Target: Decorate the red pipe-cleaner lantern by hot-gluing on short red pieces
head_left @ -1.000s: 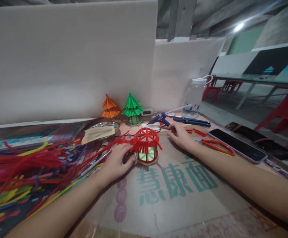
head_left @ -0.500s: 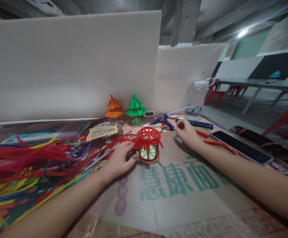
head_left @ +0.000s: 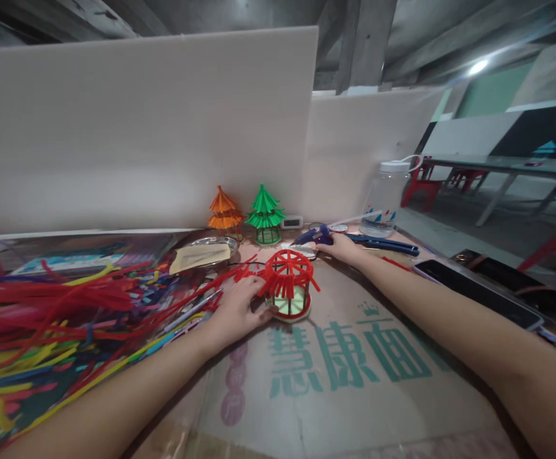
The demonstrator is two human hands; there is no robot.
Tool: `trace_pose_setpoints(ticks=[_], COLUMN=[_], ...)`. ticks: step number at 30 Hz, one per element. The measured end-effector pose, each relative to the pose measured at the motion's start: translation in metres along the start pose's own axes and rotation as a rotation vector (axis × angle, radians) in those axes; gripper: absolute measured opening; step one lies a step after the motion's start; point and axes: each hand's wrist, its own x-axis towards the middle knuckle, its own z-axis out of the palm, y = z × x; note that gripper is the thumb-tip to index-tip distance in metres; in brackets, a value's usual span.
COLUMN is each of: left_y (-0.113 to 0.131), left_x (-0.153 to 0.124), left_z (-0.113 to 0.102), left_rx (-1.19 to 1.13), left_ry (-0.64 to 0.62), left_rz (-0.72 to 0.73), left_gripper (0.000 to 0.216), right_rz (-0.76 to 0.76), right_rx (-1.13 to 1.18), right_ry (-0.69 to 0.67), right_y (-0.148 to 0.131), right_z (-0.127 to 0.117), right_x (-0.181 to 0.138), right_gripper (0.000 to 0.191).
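A small red pipe-cleaner pavilion [head_left: 288, 283] with a pale green base stands on the cardboard sheet [head_left: 335, 376]. My left hand [head_left: 236, 311] lies beside it on its left, fingers curled against the base. My right hand [head_left: 342, 246] stretches far forward and closes around the handle of the blue glue gun [head_left: 312, 236], which lies just behind the pavilion.
A heap of coloured pipe cleaners [head_left: 53, 319] fills the left. An orange model [head_left: 224, 211] and a green model [head_left: 264, 213] stand at the white partition. A metal dish [head_left: 208, 245], blue pliers [head_left: 383, 243], a plastic jar [head_left: 384, 197] and two phones [head_left: 479, 290] lie around.
My right hand has moved forward from the red scraps on the table to the glue gun and closed on its handle. The left hand stays at the pavilion.
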Motion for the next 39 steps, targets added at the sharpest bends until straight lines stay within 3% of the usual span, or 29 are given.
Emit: trace_pose_setpoints(ticks=[5, 9, 14, 18, 21, 24, 27, 32, 39], left_y=[-0.002, -0.006, -0.005, 0.000, 0.002, 0.000, -0.005, -0.007, -0.006], left_x=[-0.004, -0.005, -0.004, -0.004, -0.003, -0.002, -0.002, -0.004, -0.005], left_z=[-0.005, -0.005, -0.006, -0.009, -0.010, -0.011, -0.011, -0.012, -0.011], left_rx=[-0.003, 0.014, 0.017, 0.034, 0.034, 0.026, 0.029, 0.060, 0.068], left_ry=[0.044, 0.082, 0.096, 0.147, 0.173, 0.215, 0.217, 0.190, 0.217], left_rz=[0.015, 0.010, 0.039, 0.009, 0.024, 0.049, 0.041, 0.013, 0.003], left_gripper=[0.037, 0.040, 0.041, 0.034, 0.029, 0.030, 0.030, 0.032, 0.032], right_rz=[0.063, -0.013, -0.145, -0.210, -0.232, -0.349, -0.398, -0.315, -0.194], right_rx=[0.021, 0.177, 0.399, 0.545, 0.593, 0.461, 0.368, 0.331, 0.358], right_ry=[0.079, 0.094, 0.115, 0.070, 0.070, 0.093, 0.019, -0.084, 0.003], right_y=[-0.007, -0.030, -0.055, -0.054, -0.050, -0.056, -0.068, -0.076, -0.067], right_z=[-0.005, -0.022, -0.035, -0.033, -0.025, -0.023, -0.030, -0.038, -0.025], right_x=[-0.006, -0.028, -0.091, -0.145, -0.168, -0.179, -0.184, -0.186, -0.185], right_gripper=[0.013, 0.016, 0.031, 0.033, 0.034, 0.031, 0.029, 0.025, 0.036])
